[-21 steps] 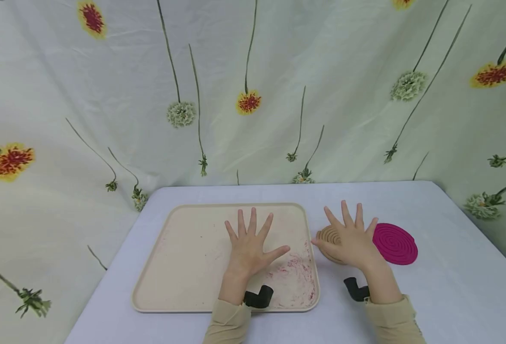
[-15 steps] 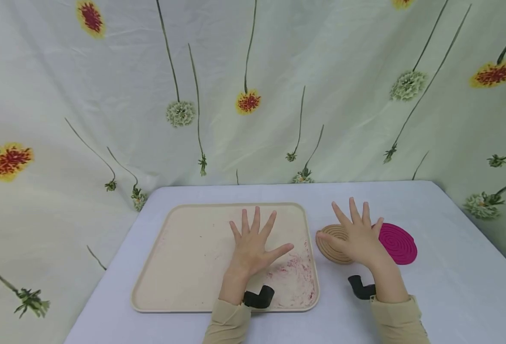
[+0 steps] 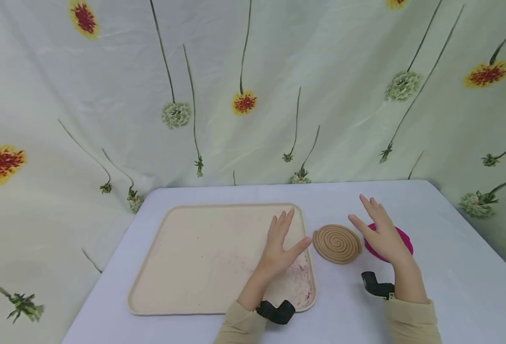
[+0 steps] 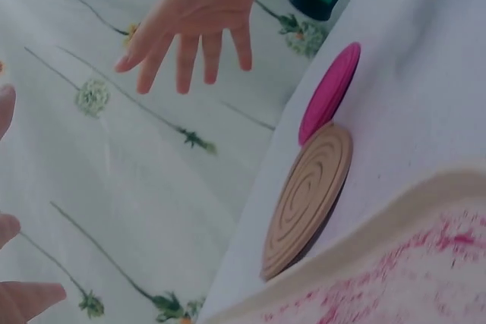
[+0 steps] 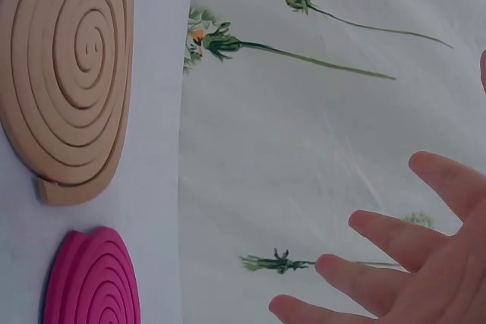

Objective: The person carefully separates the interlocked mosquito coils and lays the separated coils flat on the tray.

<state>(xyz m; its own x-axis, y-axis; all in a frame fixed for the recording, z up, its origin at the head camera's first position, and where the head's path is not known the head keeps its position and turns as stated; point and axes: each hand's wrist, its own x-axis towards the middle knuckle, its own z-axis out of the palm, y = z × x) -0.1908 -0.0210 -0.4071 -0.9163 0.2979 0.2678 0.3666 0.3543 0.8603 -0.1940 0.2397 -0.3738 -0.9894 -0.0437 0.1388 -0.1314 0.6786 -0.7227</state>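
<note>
A tan spiral coil of clay-like rope (image 3: 337, 244) lies flat just right of the tray (image 3: 184, 258). Beside it is a similar magenta spiral coil (image 3: 405, 241), partly covered by my right hand (image 3: 384, 234) in the head view. That hand is raised above the magenta coil with spread fingers and nothing in them. Over the tray's right part hovers my left hand (image 3: 279, 248), its fingers extended, thumb out toward the tan coil. In the left wrist view, the left thumb and fingers (image 4: 30, 301) appear only at the edge. The right wrist view shows both coils almost touching.
The beige tray carries pink smears at its lower right. A white cloth (image 3: 339, 296) covers the table, and a flower-printed curtain (image 3: 261, 143) hangs behind it. Black wrist cameras (image 3: 276, 313) are strapped to both wrists.
My left hand has shifted right across the tray and turned partly sideways. The right hand has moved right, off the tan coil and over the magenta one, turning too. Both coils stay put.
</note>
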